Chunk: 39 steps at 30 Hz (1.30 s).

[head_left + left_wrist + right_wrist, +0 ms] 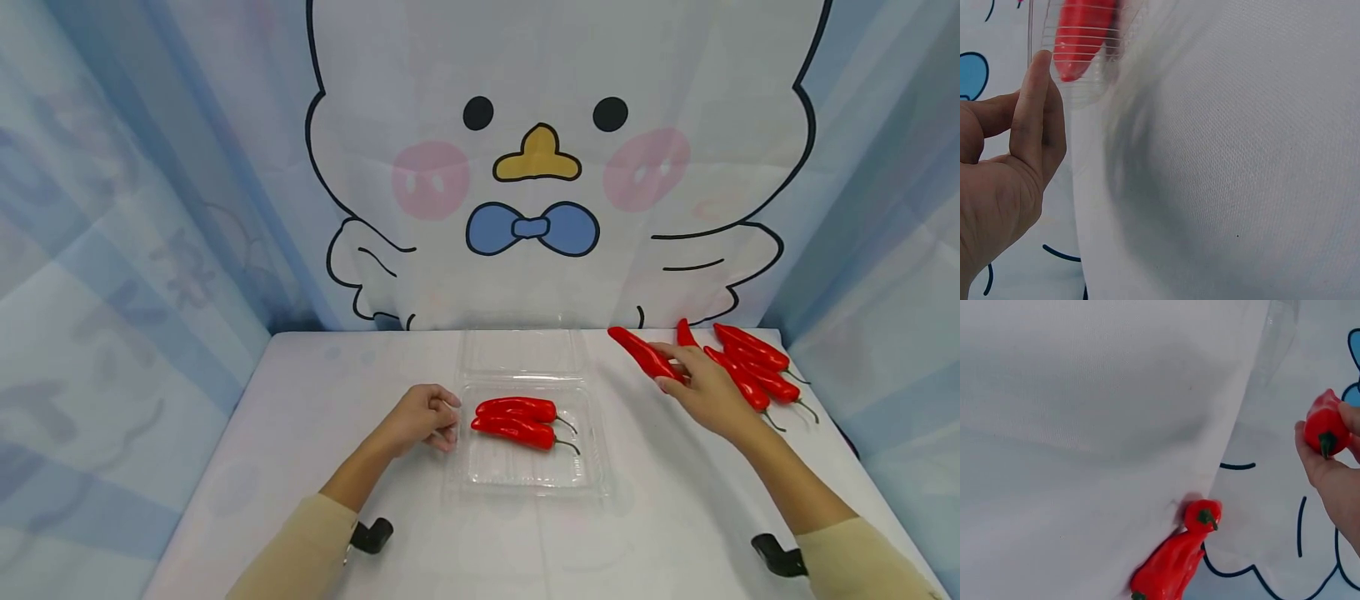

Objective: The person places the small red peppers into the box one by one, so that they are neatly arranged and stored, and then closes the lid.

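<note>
Red pepper [640,351], in right hand [707,390], tip outward

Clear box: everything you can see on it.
The box looks like thin, see-through plastic, with ribbed walls and a squarish base. Its lid is open, laid back on the far side. It sits upright on the white table, holding two red peppers side by side, stems pointing right. The left hand is at its left wall; whether it touches is unclear.

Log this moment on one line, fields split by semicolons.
right hand: holds red pepper; left hand: beside clear container, contact unclear; lid: open; inside: two peppers; table right: more peppers
</note>
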{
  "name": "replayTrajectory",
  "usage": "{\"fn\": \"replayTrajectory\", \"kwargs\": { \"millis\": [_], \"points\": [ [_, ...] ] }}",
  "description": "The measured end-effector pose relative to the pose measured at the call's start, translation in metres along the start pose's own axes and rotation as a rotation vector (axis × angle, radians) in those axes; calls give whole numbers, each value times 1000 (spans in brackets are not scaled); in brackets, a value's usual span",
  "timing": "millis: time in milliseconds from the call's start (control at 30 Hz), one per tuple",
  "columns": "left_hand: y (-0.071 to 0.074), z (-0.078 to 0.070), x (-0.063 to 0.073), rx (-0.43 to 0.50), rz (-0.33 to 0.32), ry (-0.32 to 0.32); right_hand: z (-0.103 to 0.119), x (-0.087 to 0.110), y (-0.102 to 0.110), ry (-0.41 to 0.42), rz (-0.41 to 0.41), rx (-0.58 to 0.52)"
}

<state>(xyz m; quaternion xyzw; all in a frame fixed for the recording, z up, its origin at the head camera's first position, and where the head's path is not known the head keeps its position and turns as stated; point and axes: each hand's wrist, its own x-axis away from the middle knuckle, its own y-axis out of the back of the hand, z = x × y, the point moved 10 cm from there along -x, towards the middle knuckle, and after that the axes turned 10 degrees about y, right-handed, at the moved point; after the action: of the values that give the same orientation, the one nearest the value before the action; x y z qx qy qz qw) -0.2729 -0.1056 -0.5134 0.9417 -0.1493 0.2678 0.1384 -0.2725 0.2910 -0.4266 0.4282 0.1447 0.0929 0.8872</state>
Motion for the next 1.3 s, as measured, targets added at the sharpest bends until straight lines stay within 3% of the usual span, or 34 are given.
{"fn": "replayTrajectory", "kwargs": {
  "millis": [667, 1300],
  "points": [
    [2, 3, 0, -15, -20, 6, 47, -1, -9, 114, 36, -9],
    [2, 2, -1, -19, -15, 7, 69, -8, -39, 144, 127, -42]
  ]
}}
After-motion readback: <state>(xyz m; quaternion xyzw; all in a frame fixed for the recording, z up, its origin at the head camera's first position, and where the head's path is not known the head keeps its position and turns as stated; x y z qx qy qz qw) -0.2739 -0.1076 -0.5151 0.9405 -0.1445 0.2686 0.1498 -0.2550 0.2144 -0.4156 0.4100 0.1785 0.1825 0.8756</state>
